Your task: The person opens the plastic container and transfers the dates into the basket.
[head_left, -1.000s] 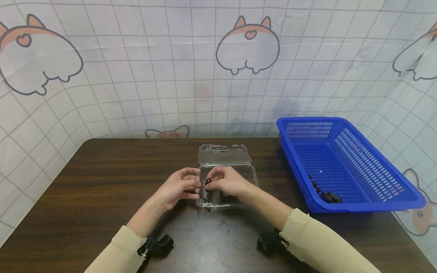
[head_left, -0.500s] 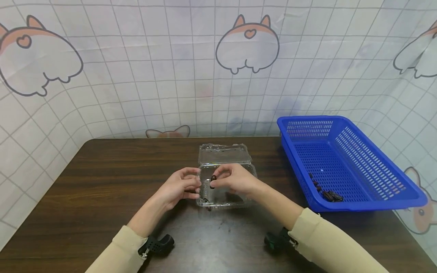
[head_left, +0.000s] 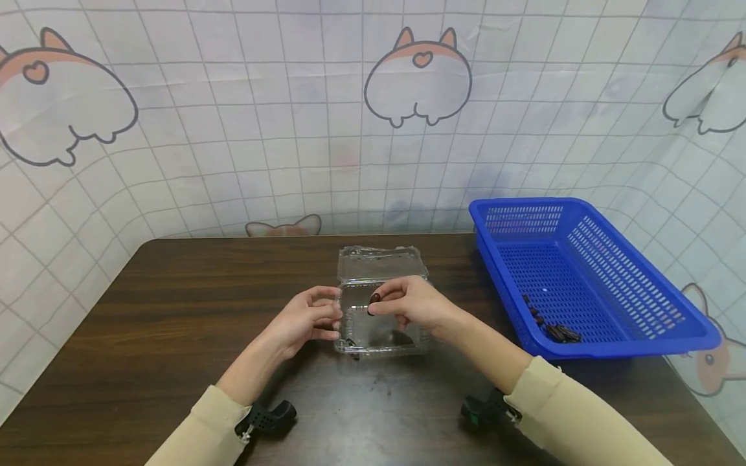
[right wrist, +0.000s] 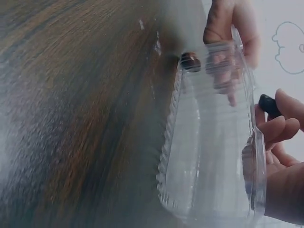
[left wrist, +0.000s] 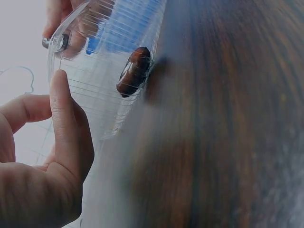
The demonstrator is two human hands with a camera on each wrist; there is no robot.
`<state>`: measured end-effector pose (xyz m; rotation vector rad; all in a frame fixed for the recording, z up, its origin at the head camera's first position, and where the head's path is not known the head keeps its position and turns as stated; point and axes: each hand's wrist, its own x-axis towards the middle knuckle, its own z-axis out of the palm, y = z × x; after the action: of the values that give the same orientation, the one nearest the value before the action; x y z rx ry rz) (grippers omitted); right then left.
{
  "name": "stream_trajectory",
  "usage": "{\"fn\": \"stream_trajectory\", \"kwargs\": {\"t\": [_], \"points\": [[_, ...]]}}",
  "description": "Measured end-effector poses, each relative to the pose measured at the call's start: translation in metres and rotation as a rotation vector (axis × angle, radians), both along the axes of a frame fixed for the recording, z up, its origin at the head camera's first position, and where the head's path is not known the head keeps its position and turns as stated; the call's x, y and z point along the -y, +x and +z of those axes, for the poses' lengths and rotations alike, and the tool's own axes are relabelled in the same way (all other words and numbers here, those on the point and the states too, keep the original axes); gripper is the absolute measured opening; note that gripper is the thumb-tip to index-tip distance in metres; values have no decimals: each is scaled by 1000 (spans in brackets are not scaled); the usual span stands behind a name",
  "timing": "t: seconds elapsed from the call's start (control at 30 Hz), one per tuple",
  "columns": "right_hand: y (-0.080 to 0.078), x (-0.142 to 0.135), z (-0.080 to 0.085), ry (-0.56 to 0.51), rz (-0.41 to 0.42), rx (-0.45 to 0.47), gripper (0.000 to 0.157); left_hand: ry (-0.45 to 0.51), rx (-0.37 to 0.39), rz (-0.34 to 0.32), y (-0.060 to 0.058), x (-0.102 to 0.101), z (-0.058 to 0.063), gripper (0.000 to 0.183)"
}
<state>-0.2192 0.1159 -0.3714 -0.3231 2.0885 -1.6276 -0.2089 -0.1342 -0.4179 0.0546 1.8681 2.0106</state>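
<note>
A clear plastic clamshell box [head_left: 379, 351] stands on the table with its lid [head_left: 381, 264] folded back. Above its base, my right hand [head_left: 416, 301] pinches a glossy dark brown date-like piece [head_left: 373, 301] between thumb and fingers; the right wrist view also shows this date-like piece [right wrist: 270, 105] at the fingertips. My left hand [head_left: 303, 320] rests its loosely bent fingers along the box's left rim. Low in the left front corner of the box lies another dark brown date-like piece [head_left: 351, 346], seen through the wall in the left wrist view as a wrinkled reddish-brown oval [left wrist: 134, 71].
To the right stands a blue perforated plastic basket [head_left: 583, 349]. Several dark pieces [head_left: 562, 333] lie in its near left corner, some small and some ribbed. A dark wood-grain table [head_left: 192, 310] runs back to a patterned cloth wall [head_left: 291, 129].
My right hand has risen and moved right within the box, keeping the date-like piece in its fingers. My left hand stays at the left rim.
</note>
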Motion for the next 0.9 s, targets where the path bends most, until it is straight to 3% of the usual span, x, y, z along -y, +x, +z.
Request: {"fn": "stream_trajectory", "kwargs": {"t": [0.33, 0.9], "points": [[3, -20, 9, -45, -80, -15, 40, 1, -3, 2, 0, 2, 1, 56], [9, -58, 30, -94, -132, -82, 20, 31, 7, 3, 4, 9, -1, 56]]}}
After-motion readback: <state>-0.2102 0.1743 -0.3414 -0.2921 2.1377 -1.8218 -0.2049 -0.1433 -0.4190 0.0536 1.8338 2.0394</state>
